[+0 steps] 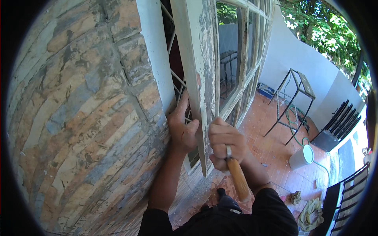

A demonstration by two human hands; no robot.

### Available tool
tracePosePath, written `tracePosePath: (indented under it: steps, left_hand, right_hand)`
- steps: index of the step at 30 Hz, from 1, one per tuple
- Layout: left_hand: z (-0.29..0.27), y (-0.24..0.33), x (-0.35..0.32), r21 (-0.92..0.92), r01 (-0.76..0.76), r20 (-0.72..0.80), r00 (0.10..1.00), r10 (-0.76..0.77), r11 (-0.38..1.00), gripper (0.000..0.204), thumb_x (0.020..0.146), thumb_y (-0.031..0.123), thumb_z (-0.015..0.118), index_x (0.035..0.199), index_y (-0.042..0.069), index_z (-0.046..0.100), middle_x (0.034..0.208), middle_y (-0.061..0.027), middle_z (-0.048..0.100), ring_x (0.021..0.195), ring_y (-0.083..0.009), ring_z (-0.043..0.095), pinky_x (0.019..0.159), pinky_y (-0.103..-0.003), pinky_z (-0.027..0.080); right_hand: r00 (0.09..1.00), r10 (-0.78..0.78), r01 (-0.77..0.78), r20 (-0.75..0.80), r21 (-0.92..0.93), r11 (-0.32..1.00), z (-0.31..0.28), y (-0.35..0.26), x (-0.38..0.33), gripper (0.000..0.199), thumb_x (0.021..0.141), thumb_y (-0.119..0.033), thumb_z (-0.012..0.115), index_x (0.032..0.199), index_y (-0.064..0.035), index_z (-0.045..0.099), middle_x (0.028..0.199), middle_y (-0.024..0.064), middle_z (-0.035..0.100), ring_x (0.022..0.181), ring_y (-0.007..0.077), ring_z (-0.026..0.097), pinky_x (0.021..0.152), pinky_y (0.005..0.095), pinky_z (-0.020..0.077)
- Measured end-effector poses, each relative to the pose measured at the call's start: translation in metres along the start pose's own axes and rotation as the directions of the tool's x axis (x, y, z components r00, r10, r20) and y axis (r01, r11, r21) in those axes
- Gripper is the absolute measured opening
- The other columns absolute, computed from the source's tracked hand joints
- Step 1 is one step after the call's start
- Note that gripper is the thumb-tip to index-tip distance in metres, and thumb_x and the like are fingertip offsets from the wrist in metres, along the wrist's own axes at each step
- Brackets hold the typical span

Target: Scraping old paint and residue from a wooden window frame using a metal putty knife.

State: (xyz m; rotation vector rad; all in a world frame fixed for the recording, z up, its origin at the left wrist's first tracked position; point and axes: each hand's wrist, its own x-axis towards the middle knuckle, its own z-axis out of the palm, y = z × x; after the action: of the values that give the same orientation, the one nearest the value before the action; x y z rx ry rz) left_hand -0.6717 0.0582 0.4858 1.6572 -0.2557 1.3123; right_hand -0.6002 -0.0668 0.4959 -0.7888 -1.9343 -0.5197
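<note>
A multi-paned casement window sash stands upright, swung outward from its opening, with its long edge turned toward the viewer. Its off-white paint is worn and flaking, most heavily along that edge, where patchy grey and brownish areas run from the top down. Narrow glazing bars divide its glass panes, which carry reflections. The left hand is at the sash's left side, near its lower end. Beside the edge, the right hand grips a wooden-handled hand tool; its smooth, tan handle slants downward from the fist, while the working end is mostly hidden.
</note>
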Motion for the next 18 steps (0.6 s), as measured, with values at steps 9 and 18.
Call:
tracePosePath:
  steps: [9,18]
  left_hand:
    - [0.0,-0.008,-0.003,0.0,-0.011,-0.018,1.0,0.011,1.0,0.071,0.069,0.024,0.046,0.128,-0.014,0.038,0.122,-0.0292,0.051,0.114,-0.0342,0.052,0.097,-0.037,0.038]
    - [-0.003,-0.008,-0.006,0.01,-0.003,0.005,1.0,0.003,1.0,0.071,0.066,0.02,0.044,0.127,-0.015,0.038,0.12,-0.0303,0.052,0.114,-0.0338,0.052,0.097,-0.037,0.039]
  right_hand:
    - [0.971,0.23,-0.226,0.069,-0.065,0.972,-0.005,0.003,-0.02,0.02,0.054,-0.02,0.066,0.058,-0.0133,0.048,0.067,0.002,0.045,0.064,0.0236,0.045,0.06,0.0342,0.0328]
    - [0.999,-0.024,0.025,-0.024,0.066,0.998,0.006,0.008,-0.002,0.017,0.054,-0.001,0.058,0.057,-0.0082,0.043,0.061,0.0043,0.04,0.057,0.0245,0.042,0.053,0.0337,0.0306]
